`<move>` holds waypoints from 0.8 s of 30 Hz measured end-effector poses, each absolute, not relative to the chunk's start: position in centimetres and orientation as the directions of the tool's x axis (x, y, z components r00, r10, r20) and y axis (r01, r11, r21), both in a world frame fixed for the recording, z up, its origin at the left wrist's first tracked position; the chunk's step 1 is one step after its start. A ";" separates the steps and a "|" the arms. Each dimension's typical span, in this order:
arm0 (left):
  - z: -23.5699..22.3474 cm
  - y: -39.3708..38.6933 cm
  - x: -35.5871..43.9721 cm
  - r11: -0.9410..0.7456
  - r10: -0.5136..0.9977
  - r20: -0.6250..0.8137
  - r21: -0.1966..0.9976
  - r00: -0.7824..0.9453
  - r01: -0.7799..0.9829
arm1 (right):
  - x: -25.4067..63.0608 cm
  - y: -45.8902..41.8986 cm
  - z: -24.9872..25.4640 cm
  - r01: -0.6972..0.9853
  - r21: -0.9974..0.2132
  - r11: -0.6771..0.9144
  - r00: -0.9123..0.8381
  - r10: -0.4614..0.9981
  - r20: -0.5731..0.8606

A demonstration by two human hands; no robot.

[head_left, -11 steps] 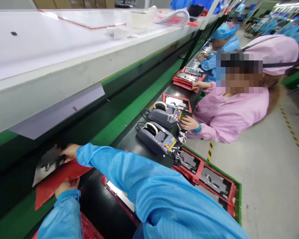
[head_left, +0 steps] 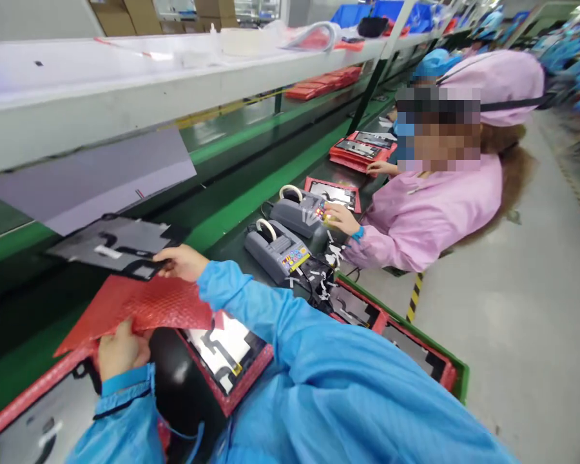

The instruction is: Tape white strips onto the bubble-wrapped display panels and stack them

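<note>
Right hand, fingers pinching the edge of a black panel, left hand, fingers hidden behind a red bubble pouch

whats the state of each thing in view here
right hand, gripping the black panel's edge
black panel, lifted, outside the pouch
left hand, holding the pouch
red bubble pouch, held up, sagging slightly
near tape dispenser, upright, roll loaded
far tape dispenser, upright, roll loaded
co-worker's hand, reaching over the far dispenser's keypad
red-edged panel, lying on the bench
</note>
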State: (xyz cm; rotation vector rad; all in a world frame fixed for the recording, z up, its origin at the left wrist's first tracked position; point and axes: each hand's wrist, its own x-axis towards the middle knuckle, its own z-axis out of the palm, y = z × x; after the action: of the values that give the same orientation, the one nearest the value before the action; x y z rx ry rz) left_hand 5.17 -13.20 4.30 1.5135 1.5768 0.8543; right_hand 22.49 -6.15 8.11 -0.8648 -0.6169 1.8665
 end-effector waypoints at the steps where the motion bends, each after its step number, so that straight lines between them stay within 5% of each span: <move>1: 4.1 -15.5 6.0 0.139 0.990 -0.120 0.928 -0.075 0.346 | 23.9 -8.6 8.1 -0.569 -0.723 -0.392 -0.275 0.919 -0.282; 5: 0.4 -23.0 8.6 0.284 0.944 -0.279 0.959 -0.176 0.003 | 27.4 -17.9 5.4 -0.650 -0.738 -0.178 -0.116 0.984 -0.135; 8: -3.0 -25.8 9.2 0.250 0.954 -0.208 0.949 -0.214 0.194 | 28.5 -23.6 2.2 -0.635 -0.768 -0.086 -0.018 0.995 -0.097; 12: -4.6 -27.8 9.3 0.239 0.955 -0.082 0.780 -0.284 0.579 | 29.6 -29.8 -0.7 -0.592 -0.799 -0.104 0.073 0.981 -0.181; 17: -4.9 -28.1 8.9 0.262 0.930 -0.028 0.750 -0.366 0.607 | 31.1 -33.8 -2.1 -0.513 -0.855 -0.079 0.216 0.952 -0.217; 24: -6.6 -26.5 9.1 0.250 0.926 -0.003 0.755 -0.379 0.607 | 28.8 -33.8 -3.4 -0.454 -0.882 -0.128 0.094 0.977 -0.190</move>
State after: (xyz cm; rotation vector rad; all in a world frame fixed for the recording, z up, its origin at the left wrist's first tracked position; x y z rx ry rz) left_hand 9.07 -26.53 -6.59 1.3929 2.0771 0.9442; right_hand 28.79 -33.82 -3.45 -1.0337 -0.6850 1.4084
